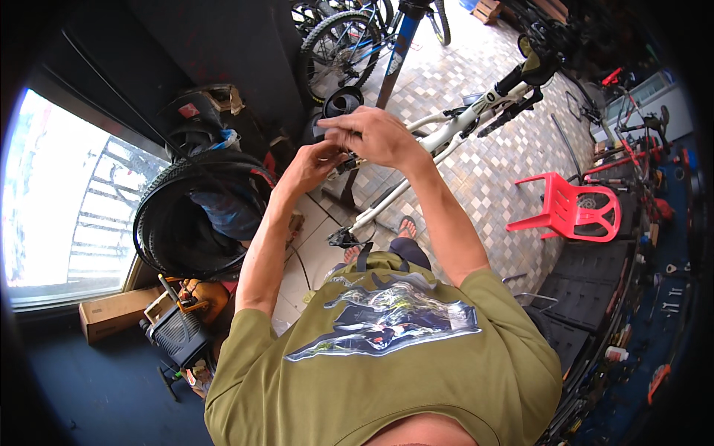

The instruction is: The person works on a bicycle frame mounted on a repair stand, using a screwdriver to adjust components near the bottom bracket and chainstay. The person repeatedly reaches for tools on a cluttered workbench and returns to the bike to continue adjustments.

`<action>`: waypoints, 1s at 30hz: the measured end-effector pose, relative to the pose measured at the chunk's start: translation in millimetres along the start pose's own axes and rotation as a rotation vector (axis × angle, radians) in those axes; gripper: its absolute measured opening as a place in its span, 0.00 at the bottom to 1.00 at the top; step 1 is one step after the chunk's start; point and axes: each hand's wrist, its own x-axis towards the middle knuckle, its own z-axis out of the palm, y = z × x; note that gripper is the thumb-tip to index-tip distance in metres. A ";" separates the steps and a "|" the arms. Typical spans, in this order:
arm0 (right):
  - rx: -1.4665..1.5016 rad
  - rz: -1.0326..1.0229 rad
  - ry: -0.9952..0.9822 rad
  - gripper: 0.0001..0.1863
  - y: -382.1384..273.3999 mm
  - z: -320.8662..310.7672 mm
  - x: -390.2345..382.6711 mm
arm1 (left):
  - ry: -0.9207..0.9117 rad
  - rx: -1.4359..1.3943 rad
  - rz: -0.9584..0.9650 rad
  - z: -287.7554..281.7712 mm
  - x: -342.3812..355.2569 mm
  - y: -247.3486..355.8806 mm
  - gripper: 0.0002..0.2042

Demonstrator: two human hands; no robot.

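Note:
A white bicycle frame (465, 119) without wheels is held up in front of me by a repair stand with a blue post (402, 46). My left hand (311, 165) is beside the frame, its fingers bent together around a small dark part that I cannot make out. Just above and to the right, my right hand (374, 137) reaches over the left fingertips with its own fingers curled in. What lies between the two hands is mostly hidden. Right behind them is a black rounded, ring-like object (345, 99).
Bicycle tires (160, 215) are stacked at left, near a cardboard box (123, 312). A bicycle wheel (338, 56) stands at the back. A red plastic chair (569, 208) is on the tiled floor (494, 193) at right. Tools hang along the far-right wall (673, 297).

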 end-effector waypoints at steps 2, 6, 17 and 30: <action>0.286 0.326 -0.036 0.16 -0.1 4.3 7.1 | 0.000 0.012 -0.040 1.1 1.1 9.1 0.11; 1.408 0.453 0.132 0.13 22.5 37.2 -1.4 | 0.016 0.096 -0.118 1.1 6.9 4.6 0.09; 0.865 -0.009 0.411 0.12 17.8 73.2 -27.1 | 0.049 -0.215 0.015 7.0 2.3 -22.6 0.08; -0.002 -0.038 0.057 0.18 -13.2 15.9 -15.8 | 0.067 0.055 0.022 6.6 -17.8 -41.0 0.11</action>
